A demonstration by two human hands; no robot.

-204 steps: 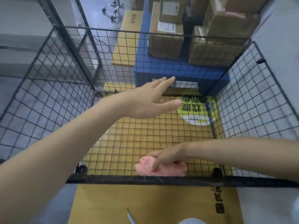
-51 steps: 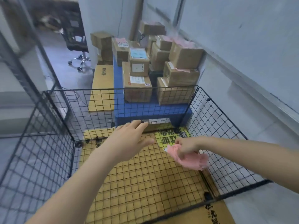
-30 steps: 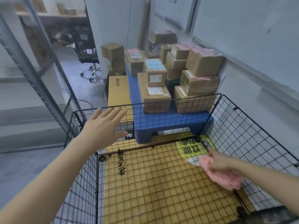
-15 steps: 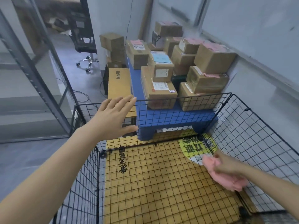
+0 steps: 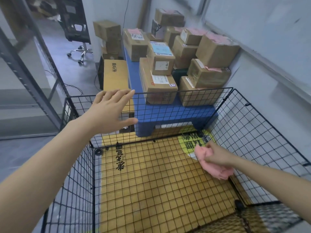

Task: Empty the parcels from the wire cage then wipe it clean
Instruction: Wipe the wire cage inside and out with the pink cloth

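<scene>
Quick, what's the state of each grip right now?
Left grip: open, fingers straight, holding nothing.
Right grip: holding the pink cloth inside the wire cage.

The left hand [image 5: 109, 113] reaches forward, flat; right hand [image 5: 218, 154], lower, curls fingers [image 5: 208, 159] round pink cloth [image 5: 217, 170].

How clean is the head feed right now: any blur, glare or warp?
Head view: even, cool light, no glare; wide-angle warp slants the grey shelf post at the left edge; the wire cage is smeared at its near right corner; the pink cloth in the right hand reads clearly; small print on the parcels is soft.
</scene>
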